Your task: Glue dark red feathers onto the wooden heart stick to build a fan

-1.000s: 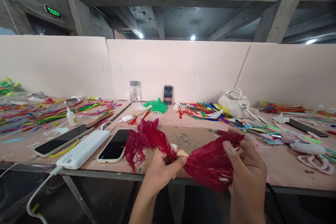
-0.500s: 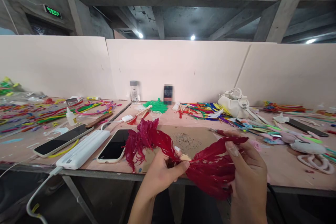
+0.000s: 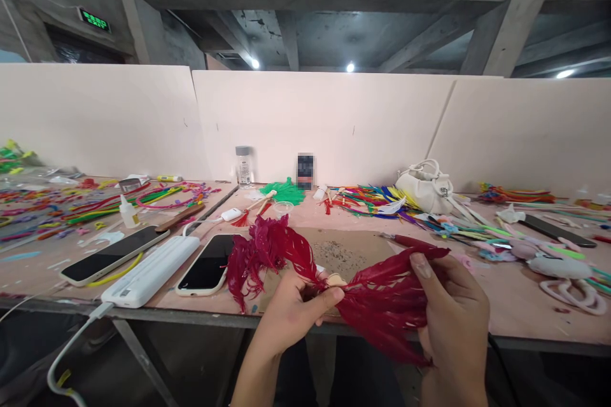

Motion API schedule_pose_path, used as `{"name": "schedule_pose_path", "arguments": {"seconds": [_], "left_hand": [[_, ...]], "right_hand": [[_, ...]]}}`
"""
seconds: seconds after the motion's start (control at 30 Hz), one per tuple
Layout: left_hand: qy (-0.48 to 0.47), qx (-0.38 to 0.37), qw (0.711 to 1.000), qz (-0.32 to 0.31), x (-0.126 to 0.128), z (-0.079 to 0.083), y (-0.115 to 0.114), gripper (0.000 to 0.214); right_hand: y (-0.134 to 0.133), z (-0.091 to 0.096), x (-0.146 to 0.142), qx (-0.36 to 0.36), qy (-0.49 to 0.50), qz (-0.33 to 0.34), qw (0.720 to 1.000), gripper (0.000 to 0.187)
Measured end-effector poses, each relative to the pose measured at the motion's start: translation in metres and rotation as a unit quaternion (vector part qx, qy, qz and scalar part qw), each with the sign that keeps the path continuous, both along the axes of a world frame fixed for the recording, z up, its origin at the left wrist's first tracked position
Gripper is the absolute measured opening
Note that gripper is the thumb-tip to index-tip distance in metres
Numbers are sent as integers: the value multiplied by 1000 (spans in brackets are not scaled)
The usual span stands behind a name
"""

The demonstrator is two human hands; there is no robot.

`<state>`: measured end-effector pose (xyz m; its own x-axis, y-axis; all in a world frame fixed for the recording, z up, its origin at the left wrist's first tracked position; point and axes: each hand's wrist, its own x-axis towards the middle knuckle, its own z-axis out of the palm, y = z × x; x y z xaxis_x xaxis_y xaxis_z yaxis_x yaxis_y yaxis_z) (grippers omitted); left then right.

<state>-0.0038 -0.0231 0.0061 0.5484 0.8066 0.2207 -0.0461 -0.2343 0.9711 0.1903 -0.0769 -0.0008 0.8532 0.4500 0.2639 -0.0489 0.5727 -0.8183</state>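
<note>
A bunch of dark red feathers [image 3: 382,308] fans out to both sides over the near edge of the table. My left hand [image 3: 293,311] pinches the bunch at its middle, thumb pressed near a small tan piece [image 3: 335,280]. The left wing of feathers [image 3: 262,254] curls up above a phone. My right hand [image 3: 453,318] is closed on the right wing, thumb on top of the feathers and fingers behind them.
Two phones [image 3: 205,265] [image 3: 112,255] and a white power bank [image 3: 150,270] with a cable lie at the left. Coloured pipe cleaners [image 3: 95,203], a glue bottle [image 3: 128,211], green feathers [image 3: 286,192], coloured feathers [image 3: 372,200] and a white handbag [image 3: 427,187] sit further back against pale partition boards.
The right wing of feathers has spread and loosened between my right fingers. My right hand has dropped slightly. My left hand keeps its pinch in nearly the same place.
</note>
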Motion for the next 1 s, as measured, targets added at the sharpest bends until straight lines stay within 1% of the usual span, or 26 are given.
{"name": "schedule_pose_path", "arguments": {"seconds": [0.13,0.27,0.33,0.43,0.53,0.63,0.77,0.87,1.0], "left_hand": [[0,-5,1000,1,0,3,-1,36],[-3,-25,1000,11,1,-4,0,35],[-23,-43,999,23,2,-9,0,35],[-81,-68,993,49,5,-13,-3,39],[-124,-88,987,57,8,-10,-6,43],[-146,-92,984,55,10,-4,-8,43],[-141,-83,984,75,10,-2,-7,40],[-142,-79,983,82,9,-2,-5,38],[-144,-95,981,91,8,-2,-3,37]], "right_hand": [[-1,1,0,13,-15,-11,1000,39],[-3,1,0,7,-11,-22,1000,39],[-3,-1,0,8,-19,-28,999,38],[-1,-3,1,12,-34,-30,999,37],[1,-4,2,21,-27,-23,999,38],[2,-3,2,34,-13,-10,999,39],[2,-2,1,48,-29,-2,998,38],[2,0,1,64,-65,-2,996,35],[2,3,2,85,-88,14,992,33]]}}
